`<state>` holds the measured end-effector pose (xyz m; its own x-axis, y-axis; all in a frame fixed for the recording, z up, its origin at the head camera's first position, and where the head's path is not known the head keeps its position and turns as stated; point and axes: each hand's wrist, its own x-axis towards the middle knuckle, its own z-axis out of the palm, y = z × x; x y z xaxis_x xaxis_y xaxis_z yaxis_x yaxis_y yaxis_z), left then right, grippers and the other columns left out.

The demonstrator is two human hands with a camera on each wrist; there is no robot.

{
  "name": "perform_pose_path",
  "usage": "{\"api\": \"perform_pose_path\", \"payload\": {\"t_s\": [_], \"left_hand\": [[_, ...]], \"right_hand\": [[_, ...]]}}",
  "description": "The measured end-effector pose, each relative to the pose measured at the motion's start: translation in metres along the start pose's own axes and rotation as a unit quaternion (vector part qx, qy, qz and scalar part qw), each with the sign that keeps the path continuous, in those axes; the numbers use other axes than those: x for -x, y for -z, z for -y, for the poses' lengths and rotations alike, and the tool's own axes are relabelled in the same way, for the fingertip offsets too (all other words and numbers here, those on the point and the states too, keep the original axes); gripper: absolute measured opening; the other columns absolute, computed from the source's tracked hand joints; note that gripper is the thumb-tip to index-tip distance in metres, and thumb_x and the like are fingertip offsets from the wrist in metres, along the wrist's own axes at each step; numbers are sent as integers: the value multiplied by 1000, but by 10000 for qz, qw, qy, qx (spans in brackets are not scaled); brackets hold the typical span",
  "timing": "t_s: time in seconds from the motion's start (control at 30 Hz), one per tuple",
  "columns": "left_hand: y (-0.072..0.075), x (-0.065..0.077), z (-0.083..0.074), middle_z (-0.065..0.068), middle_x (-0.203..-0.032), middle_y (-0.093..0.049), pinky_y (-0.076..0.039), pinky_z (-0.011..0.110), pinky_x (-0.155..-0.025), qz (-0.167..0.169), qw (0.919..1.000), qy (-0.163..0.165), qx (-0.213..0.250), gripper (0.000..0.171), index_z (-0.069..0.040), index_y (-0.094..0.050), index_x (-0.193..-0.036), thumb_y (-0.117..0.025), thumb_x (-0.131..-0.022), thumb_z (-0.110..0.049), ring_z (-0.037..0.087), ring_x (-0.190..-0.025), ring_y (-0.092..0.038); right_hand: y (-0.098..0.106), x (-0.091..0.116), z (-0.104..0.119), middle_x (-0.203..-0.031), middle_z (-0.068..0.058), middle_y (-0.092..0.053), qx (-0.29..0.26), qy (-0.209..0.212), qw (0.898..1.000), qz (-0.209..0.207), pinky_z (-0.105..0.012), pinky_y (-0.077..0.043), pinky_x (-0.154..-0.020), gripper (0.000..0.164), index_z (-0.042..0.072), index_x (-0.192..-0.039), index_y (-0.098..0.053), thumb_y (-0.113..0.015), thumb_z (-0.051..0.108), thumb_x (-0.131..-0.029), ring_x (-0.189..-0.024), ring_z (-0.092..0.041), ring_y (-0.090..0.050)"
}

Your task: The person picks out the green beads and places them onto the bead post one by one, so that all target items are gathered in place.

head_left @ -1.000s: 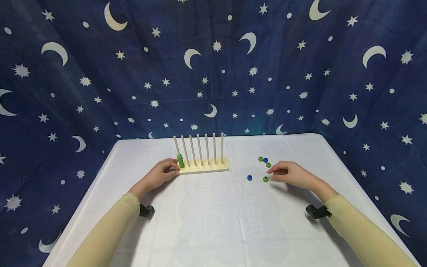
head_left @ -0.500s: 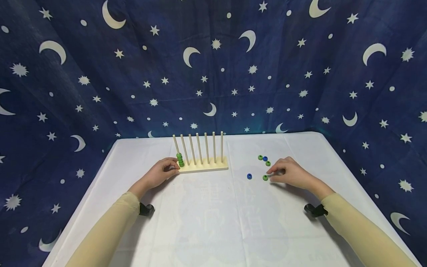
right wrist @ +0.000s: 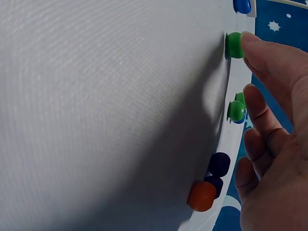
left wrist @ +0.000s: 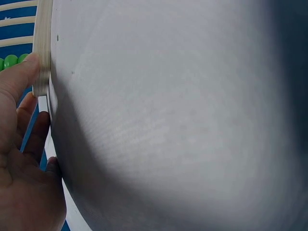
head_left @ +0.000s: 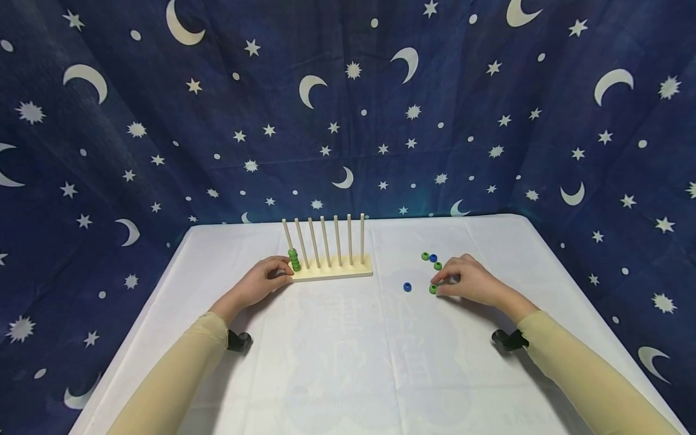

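Observation:
A wooden peg rack (head_left: pixel 337 273) stands at the back of the table with several upright pegs. Green beads (head_left: pixel 294 260) are stacked on its leftmost peg. My left hand (head_left: pixel 262 283) grips the left end of the rack's base; in the left wrist view the thumb lies on the base beside the green beads. At the right, my right hand (head_left: pixel 472 281) pinches a loose green bead (right wrist: pixel 234 45) between thumb and index finger, the bead still on the tablecloth. The index fingertip is partly hidden behind the thumb in the right wrist view.
A blue bead (head_left: pixel 407 287) lies left of the right hand. Behind it are two green beads (head_left: pixel 437 266) and another blue bead (head_left: pixel 432 258). The right wrist view also has an orange bead (right wrist: pixel 201 196) and dark purple beads (right wrist: pixel 220 164). A starry cloth (head_left: pixel 348 121) hangs behind the table.
My right hand has shifted slightly left, and its thumb and index finger have closed on the green bead. The left hand stays on the rack.

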<state>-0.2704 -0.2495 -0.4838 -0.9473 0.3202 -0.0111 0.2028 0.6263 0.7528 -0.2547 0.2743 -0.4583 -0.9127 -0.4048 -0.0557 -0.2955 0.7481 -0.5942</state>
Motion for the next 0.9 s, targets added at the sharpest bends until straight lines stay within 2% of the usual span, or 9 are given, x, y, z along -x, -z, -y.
{"api": "perform_pose_path", "payload": {"t_s": [0.6, 0.9], "left_hand": [[-1, 0, -2, 14, -148, -52, -26, 53, -121, 15, 10000, 85, 19, 10, -16, -71, -105, -73, -98, -22, 37, -143, -40], [-1, 0, 0, 16, -147, -52, -28, 55, -119, -13, 10000, -26, 38, 9, -16, -71, -105, -73, -98, -20, 38, -142, -41]], "right_hand": [[-6, -2, -3, -99, 11, -67, 110, -16, 9999, -42, -38, -40, -81, 18, 28, -98, -80, -87, 30, -82, -98, -20, -45], [-7, -2, -7, -98, 13, -67, 130, 87, 9999, -72, -37, -40, -80, 19, 31, -99, -79, -88, 31, -82, -96, -18, -45]]}}
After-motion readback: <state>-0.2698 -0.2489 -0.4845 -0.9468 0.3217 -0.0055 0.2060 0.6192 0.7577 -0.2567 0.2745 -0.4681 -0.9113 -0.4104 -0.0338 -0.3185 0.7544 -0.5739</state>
